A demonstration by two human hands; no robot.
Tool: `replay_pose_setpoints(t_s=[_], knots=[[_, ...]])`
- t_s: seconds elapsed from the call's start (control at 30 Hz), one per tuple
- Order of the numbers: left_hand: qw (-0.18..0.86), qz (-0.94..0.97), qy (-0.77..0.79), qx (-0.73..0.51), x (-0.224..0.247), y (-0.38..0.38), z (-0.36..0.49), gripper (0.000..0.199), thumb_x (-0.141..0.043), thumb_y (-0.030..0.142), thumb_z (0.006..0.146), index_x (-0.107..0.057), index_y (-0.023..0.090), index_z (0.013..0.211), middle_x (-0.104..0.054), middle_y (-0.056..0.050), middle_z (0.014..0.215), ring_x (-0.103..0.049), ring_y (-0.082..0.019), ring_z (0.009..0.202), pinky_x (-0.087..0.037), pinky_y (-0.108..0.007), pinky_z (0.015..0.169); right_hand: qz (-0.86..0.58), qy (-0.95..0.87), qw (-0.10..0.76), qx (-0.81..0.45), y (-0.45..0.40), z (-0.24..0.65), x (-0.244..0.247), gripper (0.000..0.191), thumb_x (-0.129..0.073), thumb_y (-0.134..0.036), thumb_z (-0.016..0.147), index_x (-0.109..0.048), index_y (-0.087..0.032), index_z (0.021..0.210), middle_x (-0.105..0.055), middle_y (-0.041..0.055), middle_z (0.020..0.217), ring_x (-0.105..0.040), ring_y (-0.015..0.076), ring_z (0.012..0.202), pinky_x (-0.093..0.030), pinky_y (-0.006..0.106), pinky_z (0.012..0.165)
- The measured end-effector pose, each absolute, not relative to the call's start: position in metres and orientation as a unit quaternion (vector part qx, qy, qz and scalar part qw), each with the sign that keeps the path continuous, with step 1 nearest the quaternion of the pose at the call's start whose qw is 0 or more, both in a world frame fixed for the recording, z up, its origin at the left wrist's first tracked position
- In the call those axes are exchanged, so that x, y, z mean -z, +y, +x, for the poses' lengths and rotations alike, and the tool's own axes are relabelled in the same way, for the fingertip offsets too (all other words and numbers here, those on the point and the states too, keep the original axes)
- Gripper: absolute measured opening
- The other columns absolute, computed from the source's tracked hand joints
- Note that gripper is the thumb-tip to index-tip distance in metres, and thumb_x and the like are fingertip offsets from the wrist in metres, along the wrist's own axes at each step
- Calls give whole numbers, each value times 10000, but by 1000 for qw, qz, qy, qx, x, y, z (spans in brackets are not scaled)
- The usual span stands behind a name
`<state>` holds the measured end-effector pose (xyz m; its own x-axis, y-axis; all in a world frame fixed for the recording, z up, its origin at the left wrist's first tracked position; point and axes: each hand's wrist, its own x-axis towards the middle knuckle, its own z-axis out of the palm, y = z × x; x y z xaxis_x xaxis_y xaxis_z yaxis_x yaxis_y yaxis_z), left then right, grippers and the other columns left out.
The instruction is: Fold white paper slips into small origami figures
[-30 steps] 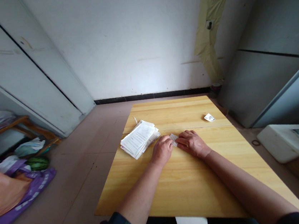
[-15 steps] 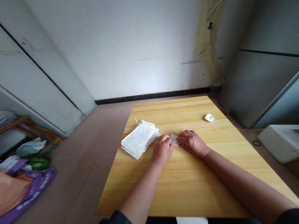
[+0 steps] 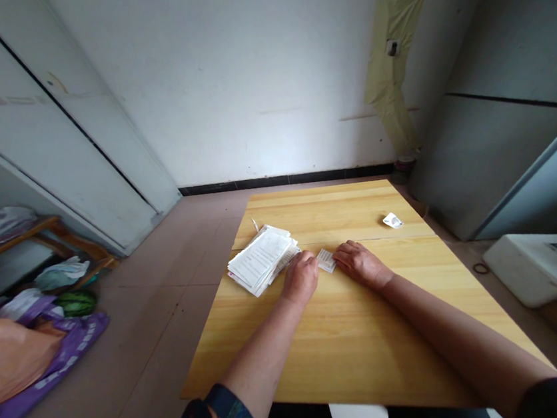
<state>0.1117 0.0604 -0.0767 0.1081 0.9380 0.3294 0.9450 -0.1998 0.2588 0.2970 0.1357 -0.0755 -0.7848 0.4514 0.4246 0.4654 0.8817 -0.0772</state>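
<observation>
A small printed piece of paper (image 3: pixel 326 260) lies on the wooden table (image 3: pixel 343 336) between my two hands. My left hand (image 3: pixel 302 277) is closed at its left edge, the fingers curled and the fingertips partly hidden. From the other side, my right hand (image 3: pixel 361 264) pinches the right edge, fingers bent together and knuckles up. To the left of my left hand rests an uneven stack of white printed papers (image 3: pixel 261 259). Farther off on the right of the tabletop sits a small white piece with a grey patch (image 3: pixel 393 221).
A thin white scrap (image 3: pixel 255 225) lies behind the stack. Left of the table are a purple bag (image 3: pixel 75 343), a watermelon (image 3: pixel 75 303) and a wooden bench (image 3: pixel 76 242). A white box (image 3: pixel 531 267) stands to the right. The wall (image 3: pixel 265 90) rises beyond the table.
My left hand has shifted slightly left, and more of the small paper shows between my hands. My right hand stays at its edge. The whole view has moved slightly.
</observation>
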Motion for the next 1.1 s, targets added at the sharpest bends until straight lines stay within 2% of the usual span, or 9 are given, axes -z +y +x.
replay_pose_setpoints(t_s=[0.2,0.5,0.83,1.1], knots=[[13,-740,-648,182,80,63,109,230,-437,123,901,-641,170,808,-624,-51,889,-552,-157,855,-461,-251,776,-268,-941,204,5,139,296,77,206,-490,-185,917,-668,-166,815,-612,77,813,-498,180,786,-381,282,734],[19,-731,-656,187,81,66,109,224,-414,106,909,-614,158,823,-610,-62,896,-553,-161,869,-446,-263,800,-319,-917,228,-68,146,296,80,187,-508,-215,903,-660,-171,804,-624,70,834,-545,176,813,-388,270,746],[5,-734,-658,169,79,64,109,226,-398,100,908,-599,173,833,-594,-53,907,-529,-159,870,-430,-260,802,-318,-926,201,-37,142,295,77,160,-520,-224,895,-650,-175,817,-613,74,849,-522,186,832,-370,284,759],[-2,-741,-649,172,73,64,108,243,-419,82,886,-597,181,755,-594,-41,838,-526,-153,821,-422,-246,741,-307,-918,242,-64,149,297,82,180,-512,-170,870,-643,-179,746,-615,68,806,-533,175,787,-399,271,738]])
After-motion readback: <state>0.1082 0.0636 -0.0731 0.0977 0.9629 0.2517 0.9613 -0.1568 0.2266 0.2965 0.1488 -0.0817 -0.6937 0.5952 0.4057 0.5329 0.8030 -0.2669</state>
